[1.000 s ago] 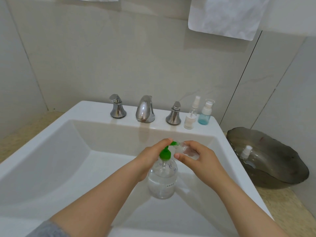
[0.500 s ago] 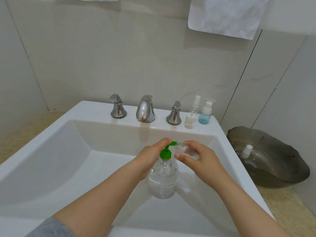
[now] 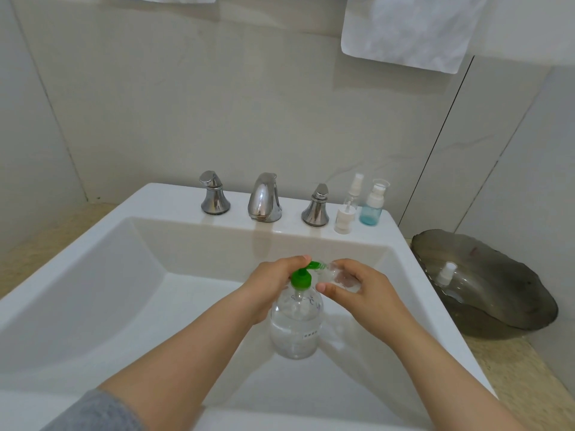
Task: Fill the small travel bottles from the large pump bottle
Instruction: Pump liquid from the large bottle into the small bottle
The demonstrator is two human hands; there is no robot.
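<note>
**Inspector:** Left hand (image 3: 270, 287), state of grip?

**Assistant:** Clenched round the neck and shoulder of the large pump bottle (image 3: 295, 325), with one finger lying across the top of its green pump head (image 3: 301, 278). The bottle stands upright over the right half of the sink (image 3: 404, 250) and holds clear liquid. Whether its base touches the sink cannot be told.

**Inspector:** Right hand (image 3: 364, 293)?

**Assistant:** Grip closed on a small clear travel bottle (image 3: 339, 276), which is tilted with its mouth at the tip of the green spout, above the sink's right side. Its fill level cannot be read.

**Inspector:** Other travel bottles?

**Assistant:** Two stand on the sink's back ledge at its right corner: a clear spray bottle (image 3: 353, 194) and, just beside it, a blue-tinted bottle (image 3: 371, 206) with a little blue liquid at the bottom.

**Inspector:** Remaining items?

**Assistant:** The chrome faucet (image 3: 264, 197) is at the middle of the sink's back ledge. A dark bowl (image 3: 497, 300) sits on the surface right of the sink, with a white spray top (image 3: 446, 273) inside it. A white towel (image 3: 410, 29) hangs on the wall above the sink.
</note>
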